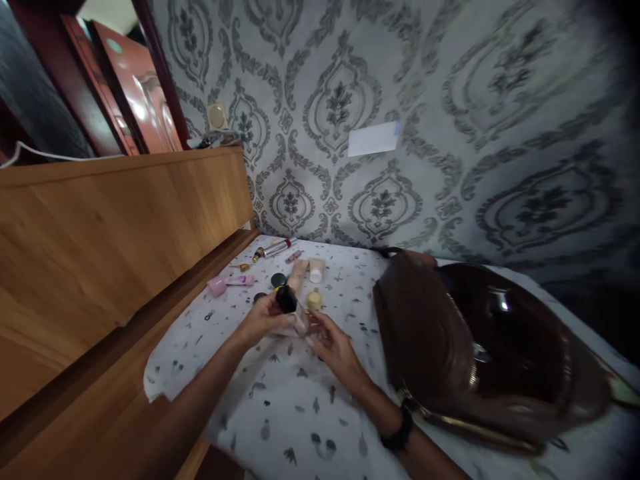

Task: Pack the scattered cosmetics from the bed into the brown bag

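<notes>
Both my hands are on a small bottle (301, 323) with a black cap and a pale, clear-looking body, tilted above the bed sheet. My left hand (259, 325) is closed around it near the cap. The fingers of my right hand (336, 345) are closed at the lower end of its body. Just beyond the bottle are a beige tube (299, 273), a cream tube with a white cap (316, 271) and a small yellow-lidded jar (314, 300). A dark round lid or jar (279, 280) lies beyond my left hand, and another dark round piece is partly hidden by it.
A large brown bag (420, 327) lies gaping at the right. Further left on the patterned sheet (295, 413) are a pink-capped tube (235, 283), a gold piece (243, 267) and a silver and red tube (277, 249). A wooden board (125, 233) borders the left; a patterned wall stands behind.
</notes>
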{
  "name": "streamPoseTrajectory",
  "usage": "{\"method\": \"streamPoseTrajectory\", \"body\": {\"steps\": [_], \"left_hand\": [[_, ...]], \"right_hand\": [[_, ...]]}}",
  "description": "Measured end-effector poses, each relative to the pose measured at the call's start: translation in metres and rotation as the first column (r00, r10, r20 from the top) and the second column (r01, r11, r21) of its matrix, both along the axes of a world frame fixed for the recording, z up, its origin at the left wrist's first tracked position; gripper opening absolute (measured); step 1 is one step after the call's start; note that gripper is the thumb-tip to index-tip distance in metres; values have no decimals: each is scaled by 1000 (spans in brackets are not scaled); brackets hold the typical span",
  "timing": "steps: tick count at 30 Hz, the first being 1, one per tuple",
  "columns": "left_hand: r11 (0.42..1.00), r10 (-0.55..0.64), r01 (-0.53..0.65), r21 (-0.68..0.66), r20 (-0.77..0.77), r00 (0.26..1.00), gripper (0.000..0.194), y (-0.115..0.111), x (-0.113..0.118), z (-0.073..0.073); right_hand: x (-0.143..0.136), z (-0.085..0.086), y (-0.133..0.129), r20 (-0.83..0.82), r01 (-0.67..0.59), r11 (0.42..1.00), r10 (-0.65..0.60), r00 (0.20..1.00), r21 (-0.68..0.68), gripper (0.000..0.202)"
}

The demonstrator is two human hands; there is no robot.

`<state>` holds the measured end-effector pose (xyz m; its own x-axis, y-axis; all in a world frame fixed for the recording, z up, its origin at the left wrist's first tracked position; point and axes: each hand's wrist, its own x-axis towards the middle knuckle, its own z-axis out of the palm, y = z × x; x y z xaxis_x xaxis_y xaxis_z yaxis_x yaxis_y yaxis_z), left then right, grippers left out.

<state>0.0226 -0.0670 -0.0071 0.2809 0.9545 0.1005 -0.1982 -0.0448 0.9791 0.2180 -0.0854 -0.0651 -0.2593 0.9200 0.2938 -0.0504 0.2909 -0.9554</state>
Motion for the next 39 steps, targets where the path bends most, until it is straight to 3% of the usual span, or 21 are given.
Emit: {"method": "streamPoseTrajectory", "body": {"steps": [3, 6, 12, 16, 18, 20, 24, 31, 39], "left_hand": [[998, -51, 52, -24, 7, 999, 45, 1, 23, -12], [998, 58, -61, 34, 93, 994, 50, 5, 32, -19], [982, 171, -184, 31, 244, 954, 45, 14, 26, -22], [913, 384, -401, -68, 473, 793, 28, 22, 6, -18], [898, 431, -407, -168, 528, 732, 19, 24, -2, -16], [900, 436, -343, -269, 546, 715, 12, 23, -4, -16], [891, 431, -241, -384, 548, 718, 13, 17, 5, -17], [885, 413, -220, -409, 476, 776, 13, 12, 9, -15], [964, 245, -177, -198, 403, 882, 31, 7, 15, -24]], "right_hand": [[-1, -1, 1, 19, -19, 999, 19, 1000, -32, 43], [0, 0, 3, 64, 18, 998, -14, 998, -64, 33], [3, 6, -1, 276, 61, 985, -105, 955, 163, 23], [3, 6, -3, 350, 50, 971, -131, 927, 233, 22], [3, 6, -3, 362, 49, 973, -131, 923, 226, 23], [3, 7, -1, 363, 38, 978, -113, 925, 206, 26], [3, 9, -1, 338, 39, 982, -100, 936, 183, 29], [3, 11, -4, 335, 49, 981, -111, 936, 190, 29], [2, 11, -3, 367, 59, 975, -136, 920, 215, 28]]}}
